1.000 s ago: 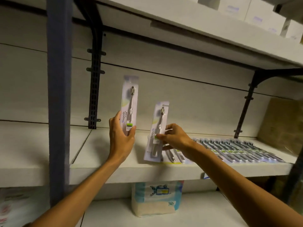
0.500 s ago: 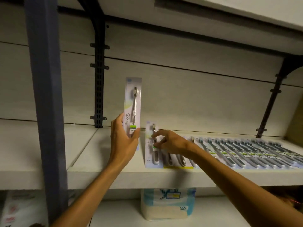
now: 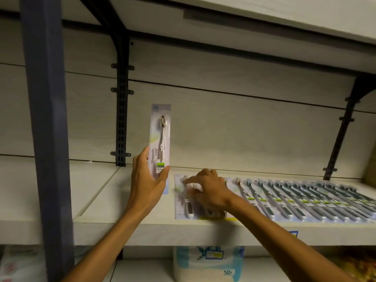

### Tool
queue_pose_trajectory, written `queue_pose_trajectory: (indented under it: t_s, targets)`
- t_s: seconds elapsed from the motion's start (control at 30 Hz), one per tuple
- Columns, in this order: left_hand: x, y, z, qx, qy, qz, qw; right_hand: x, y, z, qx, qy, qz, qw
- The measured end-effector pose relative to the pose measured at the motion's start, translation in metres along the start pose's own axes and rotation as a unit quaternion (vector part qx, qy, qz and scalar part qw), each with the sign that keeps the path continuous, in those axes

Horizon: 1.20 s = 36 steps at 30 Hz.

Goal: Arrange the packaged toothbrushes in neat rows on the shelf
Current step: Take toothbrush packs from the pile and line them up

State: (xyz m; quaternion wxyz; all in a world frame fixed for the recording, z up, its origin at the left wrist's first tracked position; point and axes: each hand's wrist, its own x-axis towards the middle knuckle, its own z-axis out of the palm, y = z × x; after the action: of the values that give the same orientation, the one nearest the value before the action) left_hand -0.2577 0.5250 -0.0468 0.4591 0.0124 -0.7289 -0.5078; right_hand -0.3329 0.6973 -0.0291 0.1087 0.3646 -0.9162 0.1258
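My left hand (image 3: pixel 146 182) grips a packaged toothbrush (image 3: pixel 160 137) by its lower end and holds it upright above the left part of the shelf (image 3: pixel 142 231). My right hand (image 3: pixel 209 190) lies with curled fingers on another toothbrush pack (image 3: pixel 181 206) that is flat on the shelf. It pinches this pack near the brush head, though the fingers are blurred. That pack is the left end of a long row of packs (image 3: pixel 305 200), which lie side by side and overlap toward the right.
A dark blue upright post (image 3: pixel 46 139) stands at the left, close to my left arm. Black shelf brackets (image 3: pixel 122 110) run up the back wall. Another shelf board (image 3: pixel 264 21) hangs overhead. On the lower shelf stands a wrapped white and blue bundle (image 3: pixel 207 263).
My right hand brought its pack down from tilted upright to flat at the left end of the row. My left hand kept its pack upright. The view moved closer and to the left.
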Motion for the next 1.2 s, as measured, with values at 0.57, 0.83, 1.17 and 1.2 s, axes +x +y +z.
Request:
queue_pose_trajectory:
  t_s: [0.57, 0.83, 1.17, 1.2]
  targets:
    - [-0.005, 0.01, 0.006, 0.209, -0.091, 0.012, 0.974, -0.014, 0.045, 0.005, 0.144, 0.429, -0.015, 0.892]
    - [-0.024, 0.023, 0.011, 0.393, -0.129, 0.027, 0.91, -0.011, 0.049, 0.006, 0.146, 0.432, 0.025, 0.89]
    - [-0.026, 0.03, 0.011, 0.527, -0.135, 0.073, 0.836, -0.011, 0.05, 0.007, 0.144, 0.425, 0.044, 0.893]
    - [-0.026, 0.03, 0.011, 0.531, -0.136, 0.073, 0.833, -0.011, 0.05, 0.007, 0.146, 0.424, 0.044, 0.893]
